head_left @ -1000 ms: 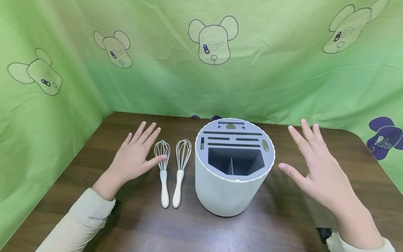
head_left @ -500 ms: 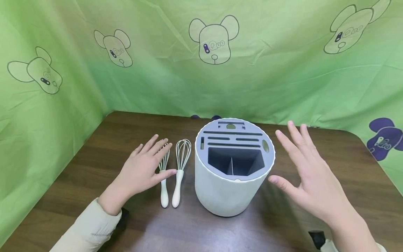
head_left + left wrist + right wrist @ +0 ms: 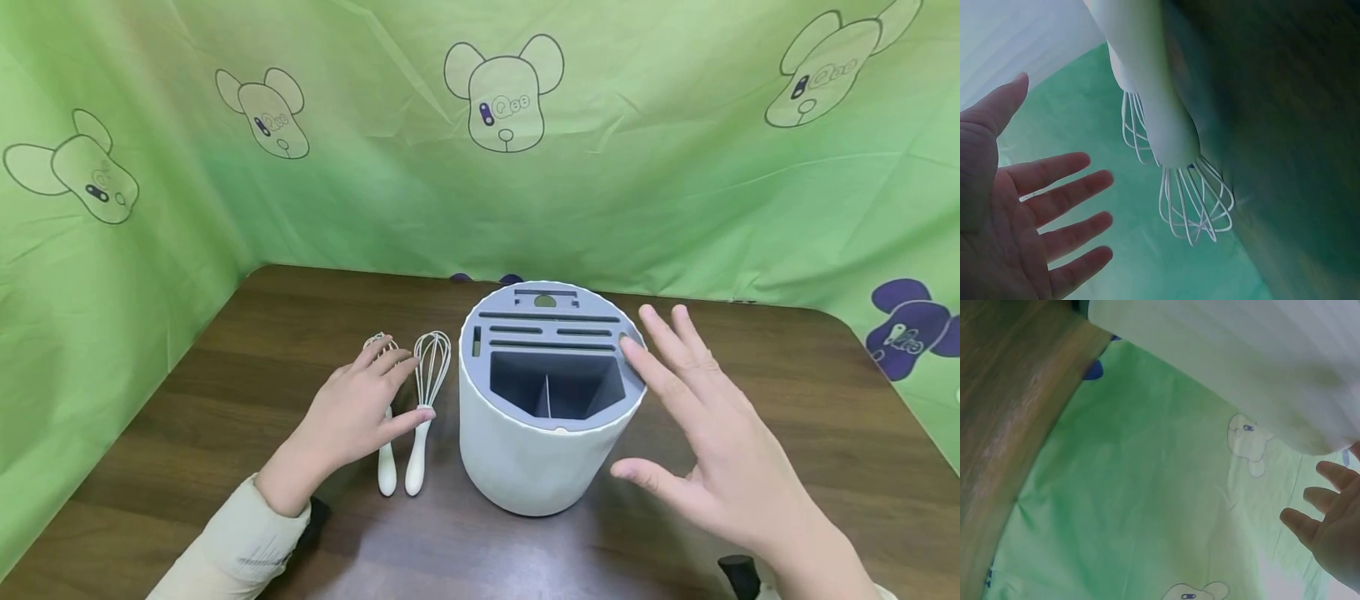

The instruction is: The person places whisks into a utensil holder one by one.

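Two small whisks lie side by side on the table. My left hand (image 3: 348, 417) hovers over the left whisk (image 3: 386, 471) and partly hides it; its thumb tip overlaps the right whisk (image 3: 417, 467) in the head view. The left wrist view has the fingers spread apart from the nearer whisk (image 3: 1175, 134), holding nothing. Right of the whisks stands a round white utensil holder (image 3: 543, 462) with a grey slotted top. Beside its right rim is my right hand (image 3: 712, 442), fingers spread; whether the index fingertip touches the rim I cannot tell.
The brown wooden table (image 3: 247, 375) has rounded far corners. A green curtain (image 3: 360, 208) printed with bear heads hangs behind it and along the left side. The holder's top has narrow slots and a larger divided opening.
Both hands have moved inward: the left rightward over the whisks and slightly toward me, the right leftward to the holder's rim. The whisks and holder stay in place on the table.
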{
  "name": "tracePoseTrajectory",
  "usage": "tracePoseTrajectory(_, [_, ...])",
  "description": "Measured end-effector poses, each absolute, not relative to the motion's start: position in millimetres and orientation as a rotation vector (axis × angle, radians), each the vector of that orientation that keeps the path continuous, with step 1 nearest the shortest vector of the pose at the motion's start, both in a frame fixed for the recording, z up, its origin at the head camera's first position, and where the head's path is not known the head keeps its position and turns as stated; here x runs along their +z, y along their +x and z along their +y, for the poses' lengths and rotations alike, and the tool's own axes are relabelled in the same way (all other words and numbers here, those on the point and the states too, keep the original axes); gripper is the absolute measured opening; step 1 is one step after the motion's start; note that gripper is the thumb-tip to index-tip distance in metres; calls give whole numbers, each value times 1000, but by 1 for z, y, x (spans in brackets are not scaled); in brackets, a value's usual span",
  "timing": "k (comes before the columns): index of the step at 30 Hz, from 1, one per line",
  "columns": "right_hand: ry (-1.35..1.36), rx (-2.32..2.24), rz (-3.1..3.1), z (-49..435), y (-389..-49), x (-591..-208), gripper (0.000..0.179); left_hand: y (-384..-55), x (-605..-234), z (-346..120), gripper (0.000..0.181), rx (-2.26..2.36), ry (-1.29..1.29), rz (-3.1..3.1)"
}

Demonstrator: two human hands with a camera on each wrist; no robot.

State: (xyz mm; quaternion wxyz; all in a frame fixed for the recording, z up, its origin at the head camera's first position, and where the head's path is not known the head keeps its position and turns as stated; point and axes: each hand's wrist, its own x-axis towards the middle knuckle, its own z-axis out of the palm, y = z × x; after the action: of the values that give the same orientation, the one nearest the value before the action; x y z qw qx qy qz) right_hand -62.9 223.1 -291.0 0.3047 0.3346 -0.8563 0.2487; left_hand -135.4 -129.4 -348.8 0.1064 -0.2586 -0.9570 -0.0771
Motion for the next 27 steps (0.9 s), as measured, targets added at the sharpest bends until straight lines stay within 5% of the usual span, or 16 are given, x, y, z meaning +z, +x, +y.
tracePoseTrajectory(10, [956,729,-2257,215,-58,-289,86,-134,-355,-122,69,-276,-795,-2905])
tracePoseTrajectory(27, [987,740,-2236,215,-58,-291,82,-136,-355,-115,38,-437,-691,-3089])
